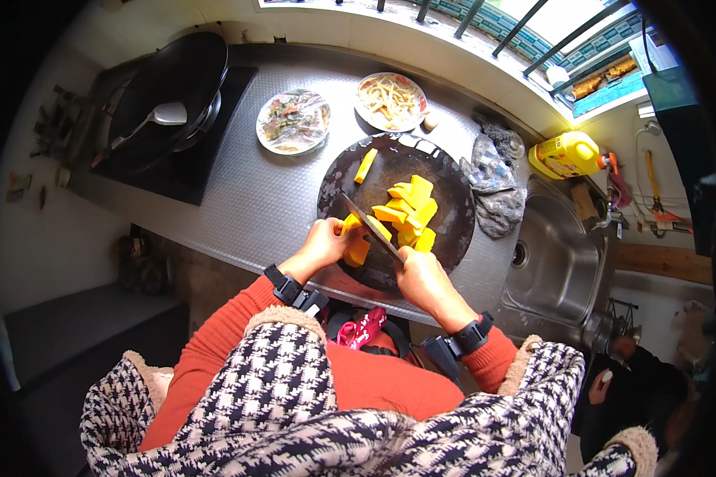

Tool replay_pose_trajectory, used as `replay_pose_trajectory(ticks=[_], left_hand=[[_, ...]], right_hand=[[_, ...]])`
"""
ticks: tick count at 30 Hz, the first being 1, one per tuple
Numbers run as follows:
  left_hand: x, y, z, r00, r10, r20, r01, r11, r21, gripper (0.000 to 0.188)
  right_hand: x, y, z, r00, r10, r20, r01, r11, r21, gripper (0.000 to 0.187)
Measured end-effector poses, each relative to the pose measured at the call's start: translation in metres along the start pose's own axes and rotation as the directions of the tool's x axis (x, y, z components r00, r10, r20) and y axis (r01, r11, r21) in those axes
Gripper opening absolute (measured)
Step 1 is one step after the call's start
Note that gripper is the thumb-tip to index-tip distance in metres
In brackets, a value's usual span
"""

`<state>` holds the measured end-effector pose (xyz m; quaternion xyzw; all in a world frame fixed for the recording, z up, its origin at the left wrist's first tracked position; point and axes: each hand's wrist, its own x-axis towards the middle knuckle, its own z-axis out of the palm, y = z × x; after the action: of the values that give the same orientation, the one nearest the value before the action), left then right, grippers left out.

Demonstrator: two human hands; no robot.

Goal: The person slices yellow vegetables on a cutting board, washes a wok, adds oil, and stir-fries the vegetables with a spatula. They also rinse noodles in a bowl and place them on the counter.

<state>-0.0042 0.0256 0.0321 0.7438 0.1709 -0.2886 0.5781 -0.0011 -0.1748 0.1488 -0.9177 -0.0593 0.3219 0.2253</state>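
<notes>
Orange pieces (412,213): heaped right of the knife (367,223), on the round dark board (340,179).
Left hand (324,245): fingers pinching a chunk (350,224) just left of the knife.
Right hand (426,280): closed around the knife's near end.
Cutting: best with left fingertips tucked back.

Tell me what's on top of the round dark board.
On the board: a yellow pile, one stick apart, and slices at the left hand. The right hand holds a knife there. Whatever lies beneath the pile and hands is covered.
</notes>
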Motion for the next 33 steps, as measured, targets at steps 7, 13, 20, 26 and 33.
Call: replay_pose_trajectory(ticks=[7, 13, 20, 26, 33], left_hand=[[-0.001, 0.003, 0.003, 0.999, 0.020, -0.031, -0.016, 0.994, 0.108, 0.051], [-0.004, 0.006, 0.005, 0.999, 0.029, -0.026, -0.028, 0.998, 0.050, 0.059], [-0.003, 0.002, 0.008, 0.999, 0.031, -0.030, -0.030, 0.999, 0.036, 0.059], [-0.014, 0.006, 0.012, 0.986, 0.139, -0.092, -0.127, 0.984, 0.122, 0.057], [-0.021, 0.003, 0.012, 0.992, 0.121, -0.033, -0.123, 0.990, -0.069, 0.043]], right_hand=[[0.001, 0.006, 0.008, 0.998, 0.045, 0.053, -0.042, 0.998, -0.040, 0.018], [0.035, 0.019, 0.035, 0.982, 0.103, 0.160, -0.092, 0.993, -0.076, 0.024], [0.046, 0.026, 0.035, 0.918, 0.280, 0.280, -0.321, 0.941, 0.111, 0.026], [0.025, 0.020, 0.014, 0.896, 0.364, 0.255, -0.439, 0.813, 0.382, 0.025], [-0.004, 0.009, 0.007, 0.999, 0.007, -0.045, 0.000, 0.988, 0.155, 0.019]])
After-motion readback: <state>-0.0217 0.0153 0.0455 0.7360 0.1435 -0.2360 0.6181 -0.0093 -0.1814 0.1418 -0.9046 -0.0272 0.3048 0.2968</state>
